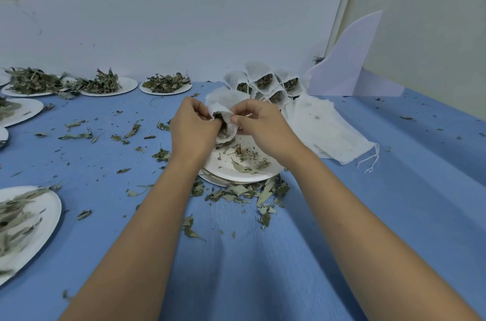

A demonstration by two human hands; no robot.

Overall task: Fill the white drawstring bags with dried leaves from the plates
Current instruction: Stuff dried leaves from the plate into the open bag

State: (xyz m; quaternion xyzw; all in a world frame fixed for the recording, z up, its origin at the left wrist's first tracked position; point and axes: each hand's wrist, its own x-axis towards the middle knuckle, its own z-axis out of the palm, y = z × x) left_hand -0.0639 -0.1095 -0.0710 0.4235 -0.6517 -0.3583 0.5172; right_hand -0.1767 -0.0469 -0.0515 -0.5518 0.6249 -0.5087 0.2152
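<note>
Stuffing step, mid-way. The left hand [194, 127] and right hand [259, 123] both pinch the mouth of a small white gauze drawstring bag [223, 113], holding it just above a round white paper plate [223, 167] at table centre. Few dried grey-green leaves [243, 168] are left on that plate, and some show inside the bag. Filled bags [265, 81] stand stacked behind, with flat empty bags [323, 126] just to the right. Next, by my judgement: top up from a fuller rear plate [186, 88], or pull the string closed gently, since brittle leaves spill easily.
</note>
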